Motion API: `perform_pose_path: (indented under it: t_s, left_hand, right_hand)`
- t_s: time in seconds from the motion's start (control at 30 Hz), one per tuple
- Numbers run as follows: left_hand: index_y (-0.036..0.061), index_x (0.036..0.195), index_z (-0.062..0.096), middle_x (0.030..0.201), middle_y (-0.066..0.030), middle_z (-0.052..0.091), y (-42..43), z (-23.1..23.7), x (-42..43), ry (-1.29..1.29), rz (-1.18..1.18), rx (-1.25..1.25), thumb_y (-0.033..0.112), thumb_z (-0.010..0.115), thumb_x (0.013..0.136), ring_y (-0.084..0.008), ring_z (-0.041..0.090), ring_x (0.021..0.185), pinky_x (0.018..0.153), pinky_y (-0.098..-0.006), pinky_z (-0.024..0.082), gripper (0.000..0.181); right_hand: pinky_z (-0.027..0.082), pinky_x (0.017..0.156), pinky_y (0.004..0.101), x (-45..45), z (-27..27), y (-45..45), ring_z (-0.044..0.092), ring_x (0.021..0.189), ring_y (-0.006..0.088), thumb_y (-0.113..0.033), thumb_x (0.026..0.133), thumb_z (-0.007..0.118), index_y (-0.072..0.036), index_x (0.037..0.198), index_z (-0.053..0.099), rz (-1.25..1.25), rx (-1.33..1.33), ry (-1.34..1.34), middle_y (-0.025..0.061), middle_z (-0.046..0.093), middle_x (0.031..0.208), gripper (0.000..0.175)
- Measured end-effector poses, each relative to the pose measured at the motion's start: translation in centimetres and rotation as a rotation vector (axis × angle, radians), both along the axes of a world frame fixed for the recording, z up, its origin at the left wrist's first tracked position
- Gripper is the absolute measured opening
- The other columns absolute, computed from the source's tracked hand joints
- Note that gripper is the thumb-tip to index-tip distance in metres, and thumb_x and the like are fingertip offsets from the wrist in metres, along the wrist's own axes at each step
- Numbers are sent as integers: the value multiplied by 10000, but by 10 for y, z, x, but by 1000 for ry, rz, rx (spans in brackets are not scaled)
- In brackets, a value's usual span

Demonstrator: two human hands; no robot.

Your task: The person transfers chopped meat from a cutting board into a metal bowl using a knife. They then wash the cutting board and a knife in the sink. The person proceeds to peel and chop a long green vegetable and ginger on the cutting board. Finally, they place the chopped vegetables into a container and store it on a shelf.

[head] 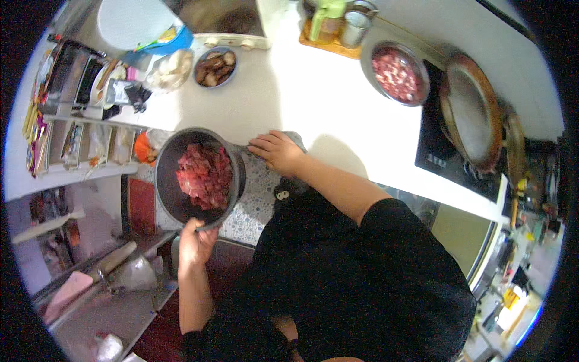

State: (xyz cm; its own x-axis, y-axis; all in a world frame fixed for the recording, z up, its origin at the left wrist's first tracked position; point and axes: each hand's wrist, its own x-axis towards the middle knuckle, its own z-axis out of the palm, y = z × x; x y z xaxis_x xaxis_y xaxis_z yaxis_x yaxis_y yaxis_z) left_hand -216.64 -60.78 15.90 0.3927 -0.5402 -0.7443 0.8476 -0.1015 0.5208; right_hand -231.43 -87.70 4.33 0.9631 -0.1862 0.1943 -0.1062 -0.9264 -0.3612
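Observation:
A dark metal pot (165,181) holding a heap of raw red meat (206,178) hangs tilted in front of the counter edge, above the patterned floor. My left hand (199,242) grips its near rim, thumb uppermost. My right hand (276,151), to the right of the pot, lies palm down at the counter's edge on a grey cloth-like item (294,139), fingers spread a little; whether it grasps the item is unclear. At the back right, a metal bowl (425,90) contains pale and red chopped raw meat (394,74).
On the white counter (235,111) stand a bowl of brown pieces (215,68), a plastic bag of pale food (171,70) and a wooden tray (328,47) with containers. A large pan (470,113) rests on the black cooktop (427,135). A sink area (122,303) lies lower left.

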Motion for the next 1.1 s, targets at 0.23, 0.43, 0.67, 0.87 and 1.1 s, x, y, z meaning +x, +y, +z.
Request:
perform_pose_path:
  t_s: [0.23, 0.43, 0.67, 0.87, 1.1]
  left_hand:
    - [-93, 1145, 371, 1060, -215, 523, -115, 6, -1, 19, -233, -82, 74, 446, 777, -318, 574, 923, 792, -360, 526, 411]
    - [-100, 1156, 366, 1095, -236, 507, -185, -15, -17, 102, -388, -140, 60, 455, 768, -343, 555, 949, 849, -390, 509, 429]
    - [-112, 1156, 343, 1111, -251, 478, -222, -39, -32, 74, -507, -113, 51, 462, 751, -375, 528, 991, 865, -423, 502, 453]
    - [-72, 1185, 336, 1120, -238, 472, -232, -68, -38, 121, -467, -149, 94, 457, 787, -354, 534, 997, 859, -404, 503, 448]
    - [-20, 1151, 365, 1166, -216, 440, -204, -42, -89, 7, -337, -23, 393, 556, 824, -325, 539, 1002, 842, -389, 487, 560]
  right_hand:
    - [308, 998, 428, -196, 22, 1, 417, 1177, 247, -99, 714, 537, -88, 1230, 448, -529, -4, 244, 103, 449, 1273, 524]
    - [324, 962, 427, -349, -18, 19, 429, 1109, 352, -148, 733, 521, -15, 1274, 387, -1228, -192, 101, 186, 451, 1232, 573]
    - [450, 820, 386, -211, 28, 18, 547, 933, 312, -60, 721, 492, -8, 1071, 507, -1089, 124, 124, 169, 557, 1034, 354]
    - [218, 1058, 370, -193, 6, 23, 297, 1255, 255, -138, 806, 464, -48, 1321, 352, -709, 126, 83, 94, 345, 1357, 535]
    - [267, 1029, 383, -322, -5, 13, 347, 1214, 286, -137, 769, 492, -45, 1273, 407, -1049, 74, 81, 128, 394, 1303, 519]
